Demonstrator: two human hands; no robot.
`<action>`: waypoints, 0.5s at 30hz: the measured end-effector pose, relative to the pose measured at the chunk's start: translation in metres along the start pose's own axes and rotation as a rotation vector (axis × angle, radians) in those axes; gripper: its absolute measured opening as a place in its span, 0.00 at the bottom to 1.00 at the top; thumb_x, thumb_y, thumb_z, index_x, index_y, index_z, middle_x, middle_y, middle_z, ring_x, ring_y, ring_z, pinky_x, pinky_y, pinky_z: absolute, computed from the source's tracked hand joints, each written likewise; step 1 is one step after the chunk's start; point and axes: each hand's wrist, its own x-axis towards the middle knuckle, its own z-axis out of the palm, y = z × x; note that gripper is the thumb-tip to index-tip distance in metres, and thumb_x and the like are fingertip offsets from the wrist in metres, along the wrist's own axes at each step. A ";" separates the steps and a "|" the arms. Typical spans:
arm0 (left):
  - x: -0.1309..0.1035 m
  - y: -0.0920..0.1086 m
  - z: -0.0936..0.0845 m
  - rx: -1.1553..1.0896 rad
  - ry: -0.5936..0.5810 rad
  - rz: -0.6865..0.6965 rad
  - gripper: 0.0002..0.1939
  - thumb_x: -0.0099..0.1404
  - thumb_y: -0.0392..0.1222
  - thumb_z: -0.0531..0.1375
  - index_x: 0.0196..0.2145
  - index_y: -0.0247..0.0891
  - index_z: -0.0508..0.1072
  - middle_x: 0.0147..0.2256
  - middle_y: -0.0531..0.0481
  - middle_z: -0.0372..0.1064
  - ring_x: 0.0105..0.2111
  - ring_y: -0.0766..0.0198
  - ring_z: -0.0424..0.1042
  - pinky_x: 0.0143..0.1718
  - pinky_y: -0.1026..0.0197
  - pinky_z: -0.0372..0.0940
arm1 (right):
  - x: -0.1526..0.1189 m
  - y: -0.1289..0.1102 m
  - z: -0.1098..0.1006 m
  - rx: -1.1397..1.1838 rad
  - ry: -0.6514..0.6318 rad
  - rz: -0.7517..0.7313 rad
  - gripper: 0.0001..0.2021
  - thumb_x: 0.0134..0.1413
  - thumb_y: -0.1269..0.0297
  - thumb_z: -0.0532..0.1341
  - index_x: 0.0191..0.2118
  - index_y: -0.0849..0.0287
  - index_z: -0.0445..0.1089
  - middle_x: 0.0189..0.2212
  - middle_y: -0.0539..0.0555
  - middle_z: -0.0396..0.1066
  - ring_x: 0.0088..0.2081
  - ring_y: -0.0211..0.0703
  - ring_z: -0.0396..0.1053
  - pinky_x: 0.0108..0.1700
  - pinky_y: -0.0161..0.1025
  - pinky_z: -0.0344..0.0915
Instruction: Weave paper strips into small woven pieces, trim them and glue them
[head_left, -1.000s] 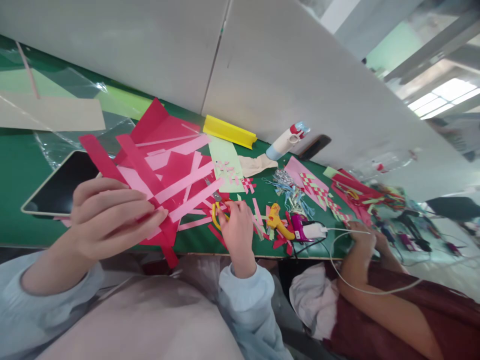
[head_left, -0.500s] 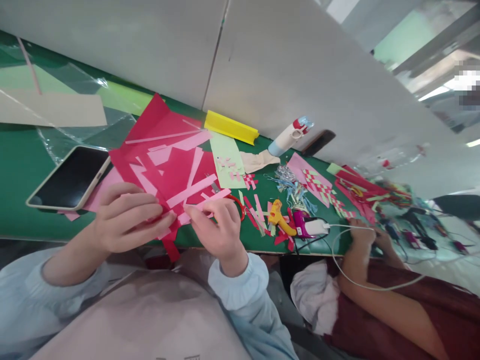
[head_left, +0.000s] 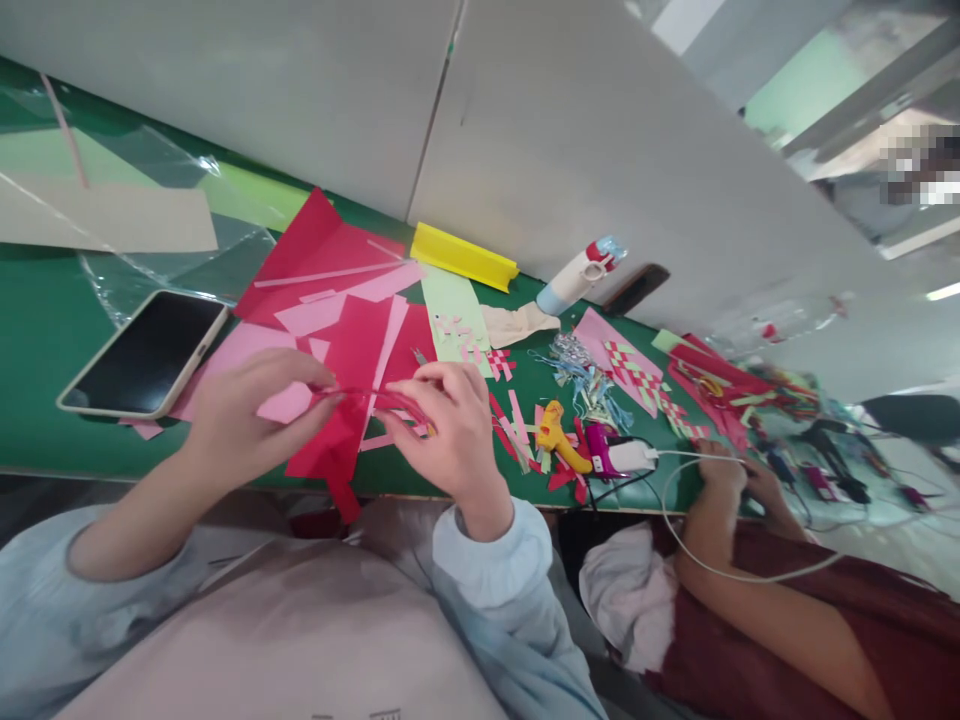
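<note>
A thin red paper strip (head_left: 360,393) is stretched level between my two hands, above the paper sheets. My left hand (head_left: 244,410) pinches its left end between thumb and fingers. At the other end, my right hand (head_left: 442,420) is closed on the strip, with thumb and fingers together. Beneath and behind them lie red sheets (head_left: 300,240) and pink paper pieces (head_left: 232,362), some cut into long strips. Part of a pair of scissors (head_left: 419,356) shows behind my right hand; the rest is hidden.
A phone (head_left: 142,350) lies at the left. Beyond the papers are a yellow tray (head_left: 463,257) and a bottle (head_left: 581,275). To the right are a yellow glue gun (head_left: 559,437), paper scraps, tinsel (head_left: 581,375) and a white cable near another person's hands (head_left: 724,468).
The pink strips near my fingers are no longer there, and a red strip now spans my hands. My hands have shifted slightly, and more of the red and pink sheets shows below.
</note>
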 end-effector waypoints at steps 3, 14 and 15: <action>0.004 0.010 0.005 -0.335 -0.034 -0.582 0.10 0.59 0.46 0.68 0.30 0.39 0.73 0.28 0.55 0.72 0.29 0.67 0.71 0.33 0.65 0.68 | 0.012 0.009 -0.010 0.172 -0.225 0.136 0.13 0.62 0.54 0.65 0.41 0.59 0.78 0.38 0.55 0.75 0.42 0.43 0.70 0.49 0.41 0.66; 0.010 0.016 0.015 -0.898 -0.068 -1.211 0.19 0.42 0.45 0.76 0.27 0.37 0.73 0.24 0.56 0.71 0.23 0.69 0.70 0.24 0.68 0.65 | 0.037 0.039 -0.011 0.594 -0.469 0.593 0.10 0.55 0.58 0.65 0.33 0.60 0.78 0.31 0.54 0.78 0.33 0.41 0.73 0.37 0.37 0.67; 0.010 0.016 0.015 -0.894 -0.089 -1.226 0.20 0.41 0.46 0.76 0.27 0.37 0.73 0.24 0.55 0.72 0.23 0.68 0.71 0.24 0.68 0.65 | 0.038 0.041 -0.012 0.607 -0.500 0.604 0.11 0.55 0.58 0.65 0.33 0.61 0.78 0.29 0.53 0.77 0.31 0.40 0.72 0.35 0.36 0.66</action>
